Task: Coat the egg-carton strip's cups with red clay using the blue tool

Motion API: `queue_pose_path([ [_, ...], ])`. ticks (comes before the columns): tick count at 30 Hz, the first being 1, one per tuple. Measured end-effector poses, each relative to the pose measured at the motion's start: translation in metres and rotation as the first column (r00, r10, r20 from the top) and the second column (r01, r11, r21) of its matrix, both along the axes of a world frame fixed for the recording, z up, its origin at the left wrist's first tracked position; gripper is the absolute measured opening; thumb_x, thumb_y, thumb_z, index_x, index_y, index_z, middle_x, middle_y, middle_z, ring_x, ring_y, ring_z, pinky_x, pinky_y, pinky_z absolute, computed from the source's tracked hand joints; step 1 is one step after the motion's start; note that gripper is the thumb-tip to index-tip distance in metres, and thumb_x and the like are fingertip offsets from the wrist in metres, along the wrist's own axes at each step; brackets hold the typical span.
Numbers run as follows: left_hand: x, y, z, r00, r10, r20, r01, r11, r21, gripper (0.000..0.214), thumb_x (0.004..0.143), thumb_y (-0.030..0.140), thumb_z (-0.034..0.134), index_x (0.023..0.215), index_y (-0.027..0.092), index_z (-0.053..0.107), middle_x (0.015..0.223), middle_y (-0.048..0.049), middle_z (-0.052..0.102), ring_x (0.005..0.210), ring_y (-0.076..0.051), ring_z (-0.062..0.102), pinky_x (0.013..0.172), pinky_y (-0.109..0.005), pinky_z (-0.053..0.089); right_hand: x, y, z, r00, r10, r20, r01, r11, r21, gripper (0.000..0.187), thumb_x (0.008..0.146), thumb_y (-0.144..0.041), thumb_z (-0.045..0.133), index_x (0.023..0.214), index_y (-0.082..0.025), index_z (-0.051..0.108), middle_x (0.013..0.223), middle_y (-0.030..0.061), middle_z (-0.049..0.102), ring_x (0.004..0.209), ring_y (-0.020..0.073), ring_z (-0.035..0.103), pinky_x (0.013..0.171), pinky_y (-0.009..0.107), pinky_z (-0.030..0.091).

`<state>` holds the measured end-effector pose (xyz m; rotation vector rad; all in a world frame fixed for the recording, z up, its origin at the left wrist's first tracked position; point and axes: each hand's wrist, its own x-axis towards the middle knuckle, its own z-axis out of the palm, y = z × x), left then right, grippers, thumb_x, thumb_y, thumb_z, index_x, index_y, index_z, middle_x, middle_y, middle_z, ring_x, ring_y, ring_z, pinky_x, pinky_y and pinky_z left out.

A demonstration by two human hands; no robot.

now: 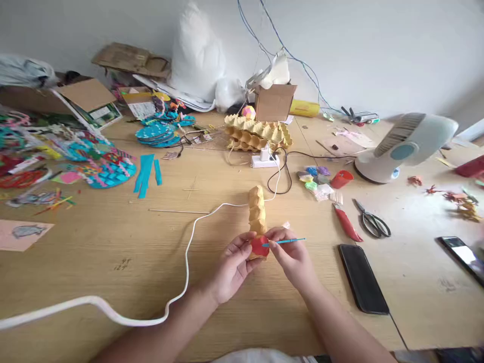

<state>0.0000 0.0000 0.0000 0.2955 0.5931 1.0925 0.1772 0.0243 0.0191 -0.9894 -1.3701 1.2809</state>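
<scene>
A strip of yellow egg carton (257,206) lies lengthwise on the table, its near end raised between my hands. That end has a smooth red face (260,245), made of clay or paint, I cannot tell which. My left hand (236,259) grips the near end from the left, thumb and fingers around its edge. Pinched in my right hand (291,254) is a thin blue stick-like tool (293,240), its left tip touching or just over the red face. Right fingertips also rest near the strip's right edge.
A white cable (188,257) winds across the table's left side to a power strip (264,160). Stacked egg cartons (259,132) stand behind. To the right are scissors (372,222), a red-handled tool (347,223), a phone (363,279), clay packets (315,180), a red cup (342,178) and a white fan (406,143).
</scene>
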Motion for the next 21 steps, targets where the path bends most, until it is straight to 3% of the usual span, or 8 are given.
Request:
queue_pose_path([
  [14,-0.0016,-0.0016,0.0025,0.997,-0.006,-0.074,0.003,0.999,-0.036,0.029,0.089,0.021,0.075,0.116,0.023,0.068,0.118,-0.0057,0.076,0.106,-0.017,0.071,0.092,-0.031,0.054,-0.0018,-0.0037,0.0018,0.994,-0.023,-0.104,0.006,0.988,-0.157,0.022,0.091,-0.04,0.072,0.082,-0.023,0.062,0.106,0.0063,0.072,0.103,0.0236,0.064,0.093,0.039,0.049],
  [21,-0.0011,-0.0022,0.0025,0.999,-0.011,-0.049,0.008,0.999,-0.053,0.028,0.089,0.018,0.074,0.116,0.022,0.068,0.119,-0.0068,0.076,0.105,-0.016,0.072,0.093,-0.031,0.054,-0.0038,-0.0023,-0.002,1.0,-0.022,-0.007,0.021,0.998,-0.067,0.022,0.093,-0.04,0.07,0.082,-0.023,0.06,0.101,0.007,0.07,0.098,0.0236,0.064,0.087,0.038,0.05],
])
